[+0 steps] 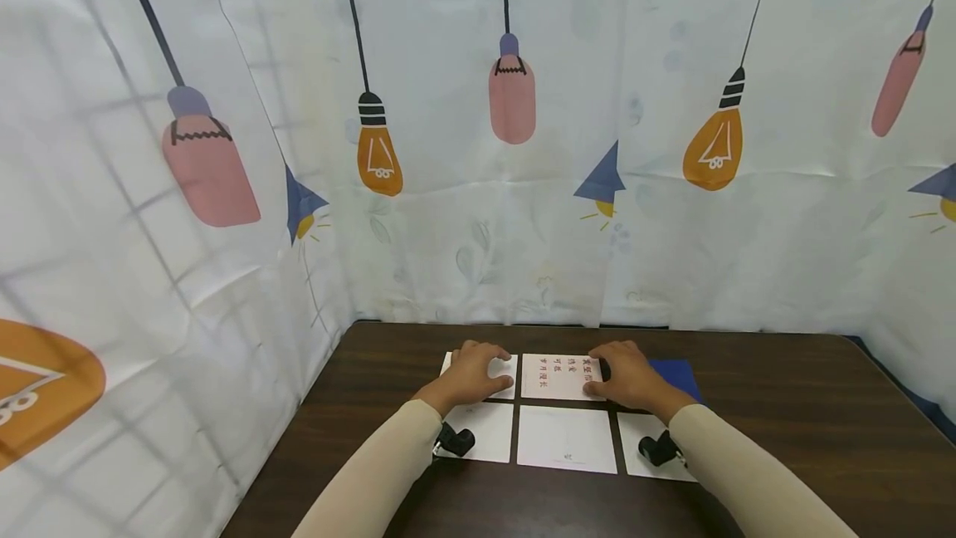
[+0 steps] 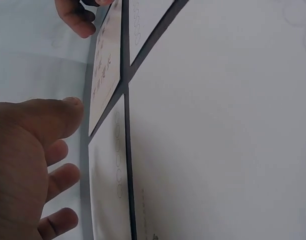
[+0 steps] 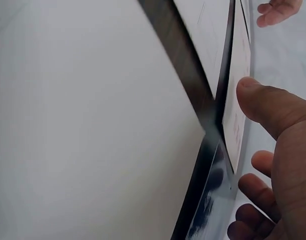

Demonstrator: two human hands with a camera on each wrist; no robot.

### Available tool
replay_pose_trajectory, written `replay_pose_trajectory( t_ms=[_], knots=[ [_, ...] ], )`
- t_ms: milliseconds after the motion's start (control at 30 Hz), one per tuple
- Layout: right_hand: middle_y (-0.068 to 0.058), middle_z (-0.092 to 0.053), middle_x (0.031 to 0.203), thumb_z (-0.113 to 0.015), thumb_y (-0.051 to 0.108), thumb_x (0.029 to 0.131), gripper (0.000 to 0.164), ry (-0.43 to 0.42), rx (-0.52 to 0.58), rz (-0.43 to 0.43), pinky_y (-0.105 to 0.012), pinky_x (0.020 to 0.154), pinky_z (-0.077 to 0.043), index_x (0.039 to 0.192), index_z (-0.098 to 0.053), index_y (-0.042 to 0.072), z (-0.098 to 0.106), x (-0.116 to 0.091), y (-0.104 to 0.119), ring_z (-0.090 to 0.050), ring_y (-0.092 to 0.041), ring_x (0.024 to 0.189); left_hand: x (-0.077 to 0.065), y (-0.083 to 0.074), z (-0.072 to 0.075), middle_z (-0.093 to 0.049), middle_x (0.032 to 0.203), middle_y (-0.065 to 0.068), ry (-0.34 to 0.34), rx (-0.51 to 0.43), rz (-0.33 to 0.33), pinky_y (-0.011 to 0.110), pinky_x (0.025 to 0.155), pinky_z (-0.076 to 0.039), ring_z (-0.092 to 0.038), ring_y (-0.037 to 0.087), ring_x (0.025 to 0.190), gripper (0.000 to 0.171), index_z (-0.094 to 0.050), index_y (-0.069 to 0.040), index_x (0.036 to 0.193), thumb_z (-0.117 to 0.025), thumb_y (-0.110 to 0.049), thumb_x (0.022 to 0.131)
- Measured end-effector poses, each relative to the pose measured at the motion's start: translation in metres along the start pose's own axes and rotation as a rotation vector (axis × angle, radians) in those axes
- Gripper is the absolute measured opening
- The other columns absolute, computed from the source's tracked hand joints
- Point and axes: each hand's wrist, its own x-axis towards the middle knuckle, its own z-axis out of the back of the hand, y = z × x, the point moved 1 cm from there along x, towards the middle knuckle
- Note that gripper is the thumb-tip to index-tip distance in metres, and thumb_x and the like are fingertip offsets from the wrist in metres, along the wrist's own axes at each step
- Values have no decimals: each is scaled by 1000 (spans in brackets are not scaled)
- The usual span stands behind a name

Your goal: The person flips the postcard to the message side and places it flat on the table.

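Observation:
Flat cards lie in two rows on a dark wooden table. My left hand [image 1: 466,374] is over the back-left white card [image 1: 504,367], thumb spread from loosely bent fingers. At the right edge of the back-middle card [image 1: 553,376], printed with red characters, is my right hand [image 1: 635,379]; its thumb [image 3: 250,95] overlaps that card in the right wrist view, and contact cannot be told. Neither hand visibly grips anything. A flat blue piece [image 1: 675,374] is partly hidden behind the right hand. Nearer me are white cards at left [image 1: 489,430], middle [image 1: 566,436] and right [image 1: 633,430].
The dark brown table [image 1: 792,405] extends to both sides of the cards. A white curtain [image 1: 441,256] printed with hanging lamps stands behind the table and along the left side. Black wrist devices [image 1: 457,441] hang beneath both forearms, over the front cards.

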Motion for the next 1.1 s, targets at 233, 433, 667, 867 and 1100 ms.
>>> replay_pose_trajectory(
  t_ms=[233,433,667,867,1100],
  knots=[
    [-21,-57,138,-87,44,80,71,21,-30,-18,-63,106,-36,133,-64,3,4,0,-6,-42,-46,132,6,-4,-4,-61,138,5,28,28,7,51,95,-32,-44,38,130,44,-67,-14,130,-76,-34,92],
    [-22,-55,140,-87,48,79,73,40,-44,-41,-64,107,-35,133,-64,5,6,2,-9,-41,-47,133,13,-8,-7,-59,141,4,51,60,28,53,97,-32,-42,37,132,48,-65,-15,134,-74,-37,92],
    [-22,-53,142,-88,49,78,76,77,-37,-53,-66,106,-34,135,-63,6,9,4,-9,-39,-47,134,20,-13,-10,-56,141,8,43,81,59,55,97,-31,-40,36,131,49,-66,-16,132,-78,-37,89],
    [-23,-51,144,-89,49,76,78,102,-42,-58,-66,106,-34,136,-62,6,10,7,-10,-38,-48,136,26,-12,-15,-53,143,9,53,118,92,53,98,-30,-38,36,132,53,-65,-18,134,-78,-41,88],
    [-23,-50,143,-89,48,76,80,129,-64,-64,-67,106,-33,137,-62,6,11,11,-8,-37,-49,136,29,-12,-17,-47,148,13,67,110,118,57,102,-28,-33,38,136,56,-64,-20,137,-78,-42,88]
  ],
)
